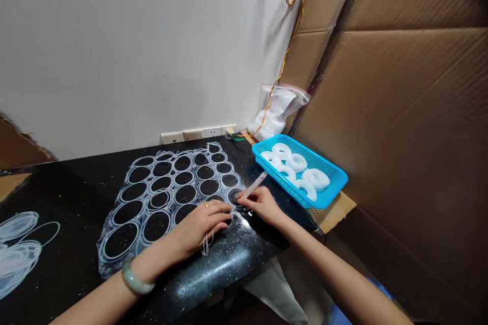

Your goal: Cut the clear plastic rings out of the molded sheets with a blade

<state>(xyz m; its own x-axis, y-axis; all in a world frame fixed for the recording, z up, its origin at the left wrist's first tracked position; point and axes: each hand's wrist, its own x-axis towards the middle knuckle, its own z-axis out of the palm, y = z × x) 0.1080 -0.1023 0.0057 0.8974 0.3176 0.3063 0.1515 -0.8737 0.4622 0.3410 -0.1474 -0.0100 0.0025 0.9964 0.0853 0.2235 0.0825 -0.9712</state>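
A sheet of translucent, thin-rimmed rings [185,194] joined by clear flashing lies on the black tabletop. Between the thumb and fingers of my right hand [263,204] is a flat whitish stick [254,186], its lower end at a ring on the sheet's right edge. My left hand [206,222] rests at the sheet's near right edge, fingertips close to that same ring. Several thin clear rings [206,245] hang from the curled fingers of this hand; how they are gripped is hidden under the palm.
A blue plastic basket [339,185] with white coiled bundles [316,179] stands on cardboard at the right. Loose clear rings [19,259] lie in a pile at the left. Behind are wall sockets [193,135], a yellow cord [283,63], a zip bag [272,111] and a cardboard wall [404,111].
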